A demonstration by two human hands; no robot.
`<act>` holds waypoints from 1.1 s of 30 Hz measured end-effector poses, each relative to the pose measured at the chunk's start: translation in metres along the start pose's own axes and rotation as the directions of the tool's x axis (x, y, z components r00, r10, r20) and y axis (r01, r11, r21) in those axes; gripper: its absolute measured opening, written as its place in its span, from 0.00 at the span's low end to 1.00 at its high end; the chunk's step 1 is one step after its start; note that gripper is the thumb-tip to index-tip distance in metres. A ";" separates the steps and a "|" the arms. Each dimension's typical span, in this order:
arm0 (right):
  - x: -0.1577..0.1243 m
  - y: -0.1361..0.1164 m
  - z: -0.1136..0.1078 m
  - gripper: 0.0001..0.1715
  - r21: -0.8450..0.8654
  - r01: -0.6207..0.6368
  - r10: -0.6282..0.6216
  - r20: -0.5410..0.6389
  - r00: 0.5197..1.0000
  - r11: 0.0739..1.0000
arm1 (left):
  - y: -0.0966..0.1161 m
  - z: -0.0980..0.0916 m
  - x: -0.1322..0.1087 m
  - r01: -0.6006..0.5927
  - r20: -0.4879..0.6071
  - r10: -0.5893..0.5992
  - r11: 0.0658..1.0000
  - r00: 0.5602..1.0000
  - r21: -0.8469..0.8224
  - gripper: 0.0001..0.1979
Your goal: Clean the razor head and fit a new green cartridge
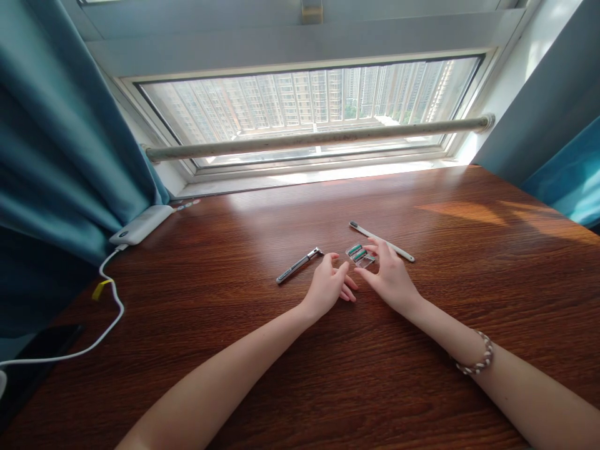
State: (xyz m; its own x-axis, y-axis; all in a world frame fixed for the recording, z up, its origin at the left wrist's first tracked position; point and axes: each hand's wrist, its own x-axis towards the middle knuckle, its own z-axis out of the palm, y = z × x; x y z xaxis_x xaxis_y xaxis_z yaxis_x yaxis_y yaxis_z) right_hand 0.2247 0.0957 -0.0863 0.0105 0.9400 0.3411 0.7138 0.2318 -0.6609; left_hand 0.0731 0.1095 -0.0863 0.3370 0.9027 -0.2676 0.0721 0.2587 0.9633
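A small clear plastic case of razor cartridges (pixel 359 252), with green strips showing inside, is between the thumb and fingers of my right hand (pixel 391 275). My left hand (pixel 328 286) is just to the left of the case, its fingers loosely bent and apart, with nothing visible in them. Left of that hand, a grey and black razor handle (pixel 296 268) lies slantwise on the table. Behind my right hand rests a white toothbrush (pixel 398 250) with a dark-bristled head; my fingers hide part of its length.
The brown wooden table (pixel 262 387) runs up to the window sill. At the left, a white power bank (pixel 141 226) with a white cable (pixel 117 300) lies beside the blue curtain (pixel 70 137). A dark flat object (pixel 40 356) sits at the left edge. A pipe (pixel 319 139) crosses the window.
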 end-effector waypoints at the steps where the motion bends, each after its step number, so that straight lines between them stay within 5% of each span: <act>1: 0.003 0.003 -0.003 0.35 -0.047 -0.007 0.005 -0.030 1.000 0.999 | -0.001 0.000 0.000 -0.009 0.011 0.008 1.000 1.000 0.013 0.20; 5: 0.015 0.018 -0.014 0.35 -0.198 -0.071 0.068 -0.020 0.997 0.978 | -0.005 -0.001 0.000 -0.049 0.054 0.044 0.994 0.998 0.100 0.19; 18: 0.034 0.050 -0.035 0.37 -0.257 -0.073 0.136 0.234 0.963 0.964 | -0.007 -0.001 -0.002 -0.144 0.131 0.114 0.958 0.985 0.250 0.13; 33: 0.031 0.047 -0.037 0.34 -0.360 -0.003 0.094 0.234 0.968 0.933 | -0.007 -0.001 -0.003 -0.150 0.133 0.117 0.950 0.984 0.275 0.13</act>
State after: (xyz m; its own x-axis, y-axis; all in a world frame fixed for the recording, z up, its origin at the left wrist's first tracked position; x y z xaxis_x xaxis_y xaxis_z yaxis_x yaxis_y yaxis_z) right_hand 0.2848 0.1262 -0.0817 -0.0866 0.9899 0.1119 0.9180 0.1229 -0.3769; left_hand 0.0705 0.1058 -0.0924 0.4646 0.8731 -0.1481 0.2759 0.0162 0.9611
